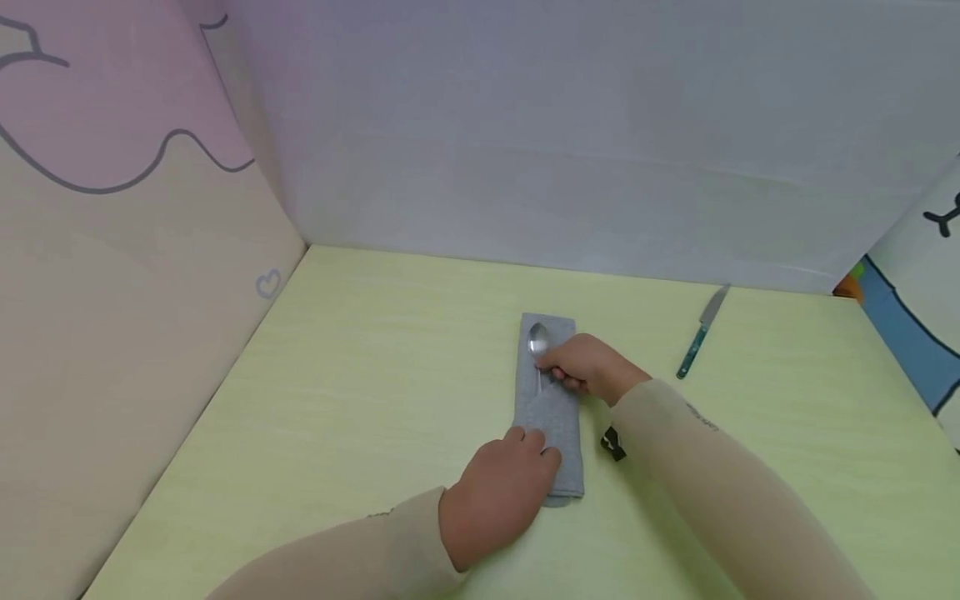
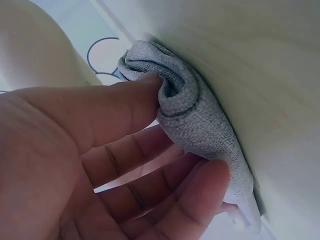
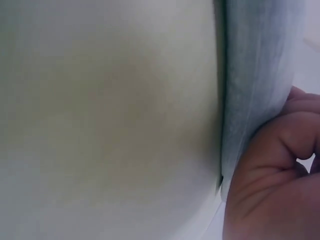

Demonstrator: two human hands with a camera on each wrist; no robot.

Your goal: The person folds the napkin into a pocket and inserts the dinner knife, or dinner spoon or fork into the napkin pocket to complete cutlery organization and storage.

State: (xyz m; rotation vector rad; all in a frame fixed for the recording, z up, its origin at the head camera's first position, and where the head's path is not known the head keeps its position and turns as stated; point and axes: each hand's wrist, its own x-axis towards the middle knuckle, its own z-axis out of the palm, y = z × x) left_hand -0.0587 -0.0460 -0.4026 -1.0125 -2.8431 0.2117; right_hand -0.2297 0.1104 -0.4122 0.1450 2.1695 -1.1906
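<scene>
A folded grey cloth napkin (image 1: 558,458) lies lengthwise on the table, its upper part holding a metal spoon (image 1: 537,340). The spoon's bowl points to the far end, and its handle runs down into a fold of the cloth. My right hand (image 1: 588,367) pinches the spoon at its neck, with the other fingers curled over the cloth. At the near end, my left hand (image 1: 502,492) grips the napkin from the left side. In the left wrist view the thumb presses into the rolled end of the cloth (image 2: 205,120) and the fingers bend along its side.
A knife (image 1: 702,332) with a green handle lies on the pale yellow table (image 1: 390,350), to the far right of the napkin. A small black item (image 1: 612,444) is beside the right forearm. A pale wall (image 1: 600,167) stands behind the table, another panel (image 1: 135,292) at left.
</scene>
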